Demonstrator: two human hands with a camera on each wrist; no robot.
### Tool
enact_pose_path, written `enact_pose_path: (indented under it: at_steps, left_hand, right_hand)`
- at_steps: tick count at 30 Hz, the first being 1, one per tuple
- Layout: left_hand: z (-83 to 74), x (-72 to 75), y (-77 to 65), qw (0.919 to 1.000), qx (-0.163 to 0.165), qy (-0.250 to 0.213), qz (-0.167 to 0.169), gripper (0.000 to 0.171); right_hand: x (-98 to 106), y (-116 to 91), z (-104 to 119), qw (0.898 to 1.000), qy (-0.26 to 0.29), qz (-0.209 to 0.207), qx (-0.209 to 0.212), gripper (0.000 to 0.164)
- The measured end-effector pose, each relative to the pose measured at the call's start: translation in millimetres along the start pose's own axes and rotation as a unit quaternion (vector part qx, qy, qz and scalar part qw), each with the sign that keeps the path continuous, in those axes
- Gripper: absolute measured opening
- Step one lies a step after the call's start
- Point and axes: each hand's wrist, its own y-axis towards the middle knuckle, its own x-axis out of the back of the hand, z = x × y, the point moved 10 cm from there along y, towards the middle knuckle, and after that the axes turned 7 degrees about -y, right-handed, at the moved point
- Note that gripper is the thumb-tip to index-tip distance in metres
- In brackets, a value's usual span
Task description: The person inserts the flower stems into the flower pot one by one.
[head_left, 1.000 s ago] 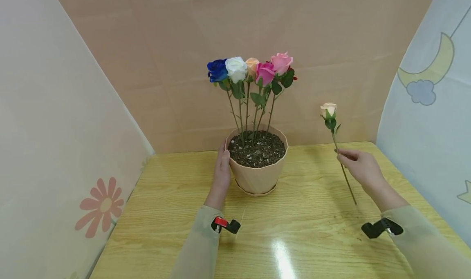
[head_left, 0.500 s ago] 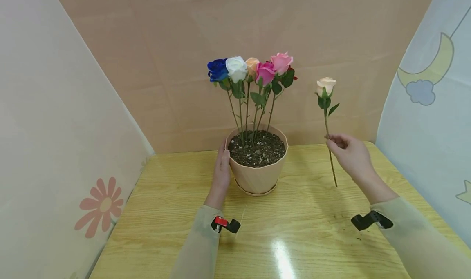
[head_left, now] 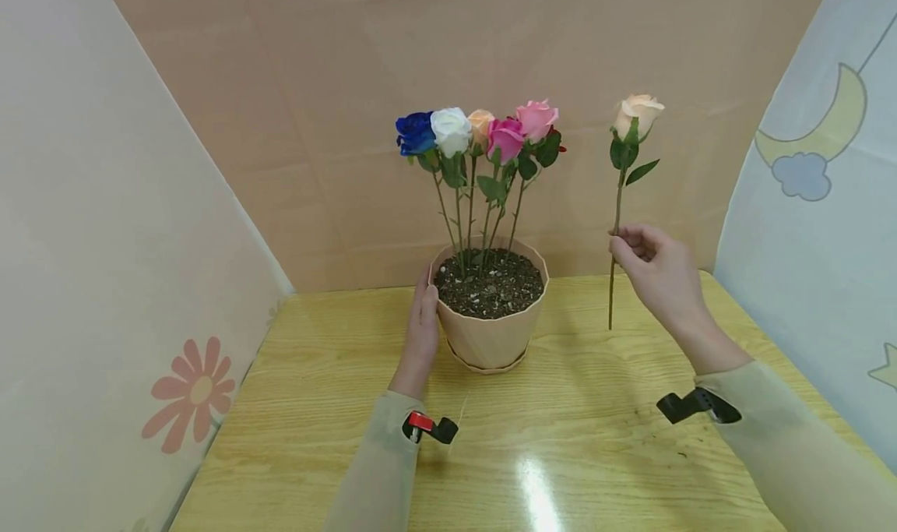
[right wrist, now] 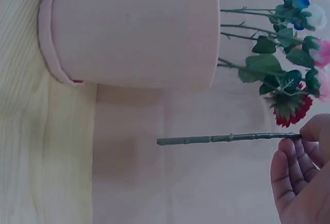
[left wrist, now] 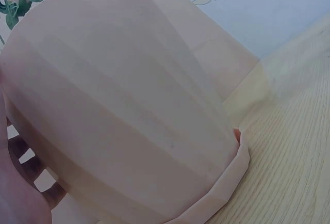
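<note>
My right hand (head_left: 662, 275) pinches the green stem of a pale peach rose (head_left: 638, 118), holding it upright above the table to the right of the flower pot (head_left: 490, 337). The stem's bare lower end (right wrist: 185, 140) points down, apart from the pot, in the right wrist view. My left hand (head_left: 420, 329) rests against the pot's left side, its thumb near the rim and its fingers reaching along the wall (left wrist: 118, 100). Dark soil (head_left: 490, 287) fills the pot. Standing in it are several roses, among them a blue rose (head_left: 415, 133), a white rose (head_left: 451, 132) and a magenta rose (head_left: 505, 139).
The pot stands on a matching saucer (head_left: 490, 370) on a wooden table (head_left: 336, 407). A peach cloth (head_left: 315, 127) hangs behind, with pale patterned panels at both sides. Small dark crumbs (head_left: 682, 455) lie at the table's right.
My right hand has risen, carrying the peach rose up and slightly left. The stem has turned from slanting to nearly vertical. My left hand and the pot have stayed in place.
</note>
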Motion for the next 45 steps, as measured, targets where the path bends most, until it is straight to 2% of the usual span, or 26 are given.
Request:
enact_pose_path:
  at_steps: [5,11,15,27,33,38,45]
  left_hand:
    - [0.3,-0.4,-0.1,0.9999,0.01,-0.008,-0.002,0.064]
    - [0.3,-1.2,0.9,0.9998,0.007,-0.017,-0.002,0.063]
    - [3.3,0.1,0.0,0.9997,0.018,-0.015,-0.006,0.064]
    - [4.8,1.3,-0.4,0.9997,0.023,-0.005,-0.009,0.063]
    - [3.1,0.2,0.8,0.9999,0.012,-0.009,-0.003,0.063]
    - [2.4,0.2,2.2,0.9999,0.006,-0.011,0.0,0.063]
    - [3.6,1.2,0.7,0.9998,0.016,-0.008,-0.004,0.063]
  right_hand:
    - [1,0,22,0.999,0.035,-0.022,0.019,0.031]
    - [0,4,42,0.997,0.062,-0.028,0.026,0.03]
    - [-1,8,53,0.996,0.079,-0.032,0.033,0.029]
    - [-4,21,87,0.992,0.102,-0.048,0.057,0.025]
    - [-17,26,105,0.989,0.117,-0.046,0.082,0.023]
    - [-33,29,112,0.988,0.109,-0.036,0.101,0.023]
    - [-60,30,110,0.991,0.076,-0.019,0.106,0.018]
